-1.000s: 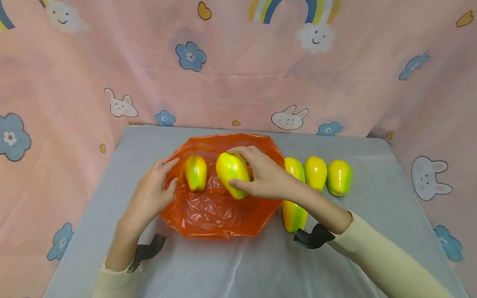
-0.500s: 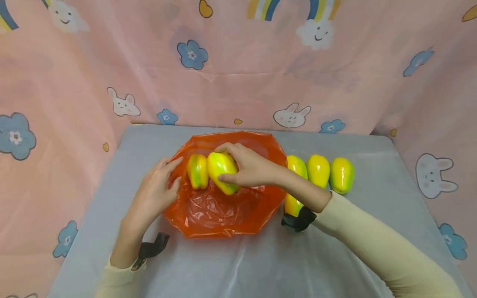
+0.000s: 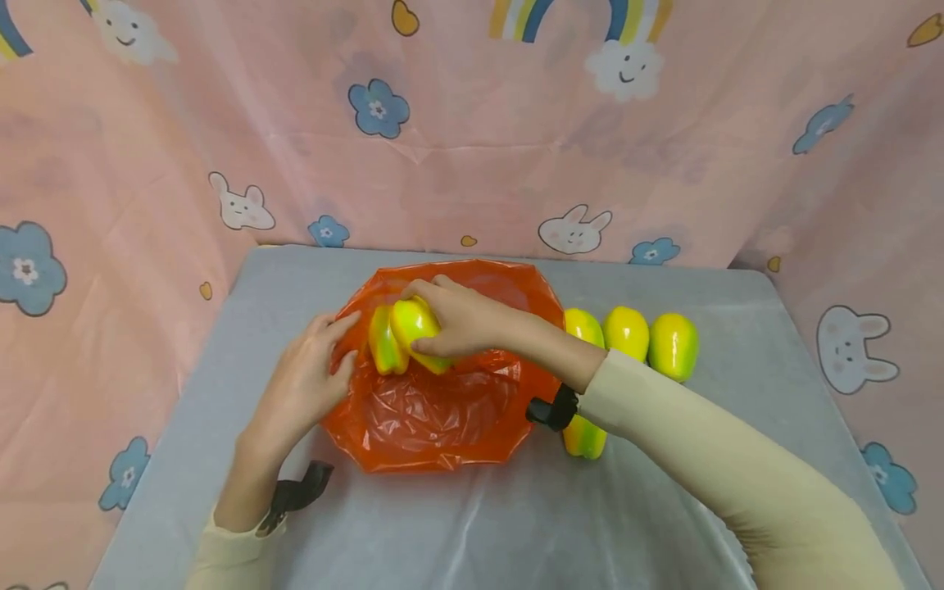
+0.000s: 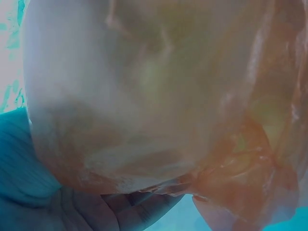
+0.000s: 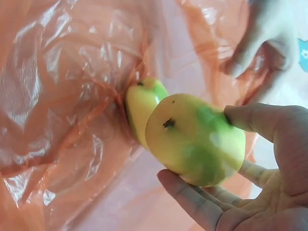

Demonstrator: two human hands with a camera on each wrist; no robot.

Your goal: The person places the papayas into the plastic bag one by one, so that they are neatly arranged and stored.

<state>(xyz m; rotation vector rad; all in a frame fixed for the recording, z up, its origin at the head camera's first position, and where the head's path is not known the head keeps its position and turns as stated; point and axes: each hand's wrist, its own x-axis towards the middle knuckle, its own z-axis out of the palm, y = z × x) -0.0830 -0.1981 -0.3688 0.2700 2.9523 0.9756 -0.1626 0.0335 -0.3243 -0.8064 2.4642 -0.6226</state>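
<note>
An orange-red plastic bag [image 3: 442, 442] lies with its mouth spread wide on the grey table. My left hand [image 3: 306, 369] holds the bag's left rim, fingers and thumb curved over the film; the bag fills most of the left wrist view. Inside the bag, my right hand [image 3: 460, 319] grips a yellow-green papaya [image 5: 192, 139] between thumb and fingers. Another papaya [image 3: 384, 344] lies in the bag at the left, overlapped by the held one in the right wrist view. The dark stem end of the held papaya faces the right wrist camera.
Right of the bag stand several more papayas, one in the middle [image 3: 626, 330] and one at the far right [image 3: 673, 346]. Another papaya [image 3: 585, 437] lies nearer, partly hidden by the right forearm. A pink patterned cloth [image 3: 457, 180] hangs behind the table [image 3: 472, 533].
My right hand has moved left over the bag with its papaya, bringing it up to the one inside. My left hand has stayed at the bag's left rim.
</note>
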